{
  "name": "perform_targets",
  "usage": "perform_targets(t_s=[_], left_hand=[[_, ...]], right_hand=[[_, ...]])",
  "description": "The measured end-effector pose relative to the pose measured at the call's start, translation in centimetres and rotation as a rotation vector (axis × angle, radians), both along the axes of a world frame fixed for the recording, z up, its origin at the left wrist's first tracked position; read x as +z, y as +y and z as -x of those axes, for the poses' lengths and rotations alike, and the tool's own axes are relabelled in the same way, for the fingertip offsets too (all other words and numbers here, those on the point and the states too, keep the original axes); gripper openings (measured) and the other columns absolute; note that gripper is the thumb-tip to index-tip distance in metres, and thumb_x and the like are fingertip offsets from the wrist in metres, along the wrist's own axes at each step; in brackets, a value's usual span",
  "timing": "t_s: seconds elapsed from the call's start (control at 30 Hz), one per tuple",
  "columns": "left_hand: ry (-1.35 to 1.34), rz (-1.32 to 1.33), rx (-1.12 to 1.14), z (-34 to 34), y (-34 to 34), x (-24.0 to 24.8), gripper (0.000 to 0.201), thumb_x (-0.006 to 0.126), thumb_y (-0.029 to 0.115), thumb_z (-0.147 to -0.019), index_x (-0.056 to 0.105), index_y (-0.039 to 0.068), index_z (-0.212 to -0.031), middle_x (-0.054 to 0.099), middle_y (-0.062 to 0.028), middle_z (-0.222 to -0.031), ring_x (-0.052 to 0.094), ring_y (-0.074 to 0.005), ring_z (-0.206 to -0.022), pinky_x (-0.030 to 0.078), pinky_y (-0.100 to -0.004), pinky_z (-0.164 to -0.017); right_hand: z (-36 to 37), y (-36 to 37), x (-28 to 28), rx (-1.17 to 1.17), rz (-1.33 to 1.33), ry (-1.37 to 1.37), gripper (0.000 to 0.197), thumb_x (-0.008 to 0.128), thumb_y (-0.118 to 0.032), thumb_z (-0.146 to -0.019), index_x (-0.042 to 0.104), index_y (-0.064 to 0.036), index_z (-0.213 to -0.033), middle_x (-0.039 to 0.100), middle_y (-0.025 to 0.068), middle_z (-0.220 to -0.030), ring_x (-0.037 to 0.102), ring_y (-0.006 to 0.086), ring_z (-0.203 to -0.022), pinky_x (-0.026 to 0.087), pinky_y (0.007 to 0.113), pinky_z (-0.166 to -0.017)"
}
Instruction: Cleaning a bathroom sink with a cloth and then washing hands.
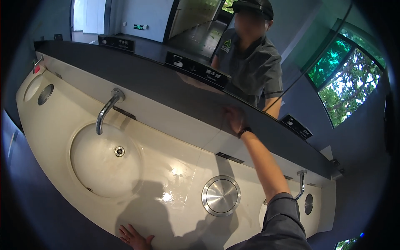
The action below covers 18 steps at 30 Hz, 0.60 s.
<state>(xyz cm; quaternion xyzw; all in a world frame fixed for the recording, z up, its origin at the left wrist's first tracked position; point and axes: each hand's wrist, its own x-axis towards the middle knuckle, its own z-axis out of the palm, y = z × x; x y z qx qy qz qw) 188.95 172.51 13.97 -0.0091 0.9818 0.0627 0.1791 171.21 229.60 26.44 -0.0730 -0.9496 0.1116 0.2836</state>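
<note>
1. Right grip: fingers at the dark grey ledge; I cannot tell how far they are closed or whether they hold anything.
2. The ledge runs behind the cream counter, below the mirror.
3. Left grip: fingers spread, nothing visibly held, at the counter's front edge.
4. A round steel lid sits right of the round basin and chrome faucet.

Head-worn fisheye, near and above washbasin counter, looking down and forward toward wall mirror.
</note>
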Motion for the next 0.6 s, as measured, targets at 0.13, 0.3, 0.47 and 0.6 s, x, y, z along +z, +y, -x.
perform_targets(t_s=[0.13, 0.3, 0.47, 0.6], left_hand=[[0.036, -0.052, -0.064, 0.3, -0.2, -0.3, 0.122, 0.072, 0.054, -0.041, 0.013, -0.002, -0.132, 0.004, -0.0263, -0.138, 0.001, -0.0396, -0.129, 0.003, -0.0544, -0.101], [-0.006, -0.115, -0.099, 1.0, -0.1, 1.0, 0.110, 0.067, 0.055, -0.057, 0.010, 0.002, -0.135, 0.001, -0.0253, -0.139, 0.001, -0.0442, -0.127, 0.006, -0.0610, -0.097], [0.033, -0.161, -0.074, -0.3, -1.2, 0.9, 0.108, 0.065, 0.057, -0.058, 0.010, 0.003, -0.135, 0.000, -0.0260, -0.138, -0.001, -0.0445, -0.126, 0.005, -0.0617, -0.096], [0.058, -0.159, -0.074, -0.1, -0.9, 0.9, 0.112, 0.067, 0.057, -0.054, 0.011, 0.000, -0.133, 0.002, -0.0249, -0.138, 0.001, -0.0408, -0.128, 0.004, -0.0584, -0.098]], right_hand=[[3.1, 10.5, -1.9, -0.408, -0.613, -0.209, 0.027, 0.050, -0.019, -0.078, 0.057, -0.0055, -0.101, 0.058, 0.0135, -0.099, 0.053, 0.0305, -0.095, 0.039, 0.039, -0.085], [12.8, 4.6, -2.6, -0.333, -0.249, 0.071, 0.030, 0.049, -0.021, -0.079, 0.054, -0.0064, -0.106, 0.054, 0.0148, -0.107, 0.049, 0.0314, -0.102, 0.039, 0.039, -0.087], [11.1, -9.2, 1.6, 0.181, -0.092, -0.108, 0.029, 0.051, -0.011, -0.078, 0.053, -0.0079, -0.107, 0.051, 0.0150, -0.110, 0.045, 0.0315, -0.108, 0.037, 0.037, -0.090], [2.2, -3.5, -0.5, 0.099, -0.016, -0.011, 0.027, 0.048, -0.006, -0.079, 0.054, -0.0094, -0.105, 0.053, 0.0126, -0.107, 0.045, 0.0293, -0.107, 0.035, 0.037, -0.092]])
